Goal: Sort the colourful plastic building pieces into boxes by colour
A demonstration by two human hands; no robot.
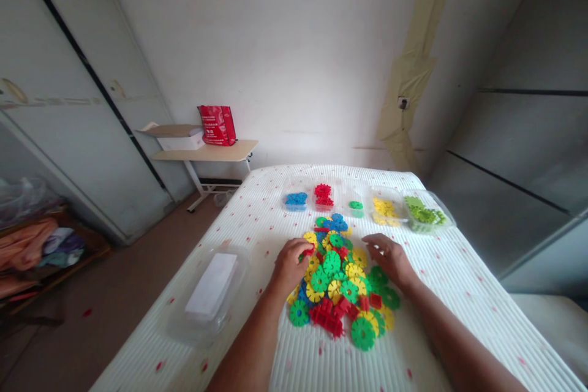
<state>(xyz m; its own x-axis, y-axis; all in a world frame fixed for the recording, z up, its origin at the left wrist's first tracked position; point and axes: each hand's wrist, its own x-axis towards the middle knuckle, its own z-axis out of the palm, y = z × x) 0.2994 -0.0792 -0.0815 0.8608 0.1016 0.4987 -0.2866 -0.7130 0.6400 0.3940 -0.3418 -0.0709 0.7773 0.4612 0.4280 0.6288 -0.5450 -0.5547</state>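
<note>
A heap of plastic snap-together building pieces (331,263) lies before me, mixing green and yellow notched discs, blue pieces and red blocks. At the heap's left side, my left hand (292,263) is closed, with a red building piece (307,251) showing at its fingertips. My right hand (390,257) hovers or rests at the right edge of the heap, fingers bent and apart, with nothing visible in them. Beyond the heap stand clear tubs holding blue pieces (296,199), red pieces (323,197), green pieces (356,206), yellow pieces (384,211) and light green pieces (423,213).
On the left of the quilted white surface (248,214) sits a clear plastic container (177,324) with a white rectangular item (212,285) on or in it. A side table (220,152) by the wall carries a red bag (217,125) and a box (180,137).
</note>
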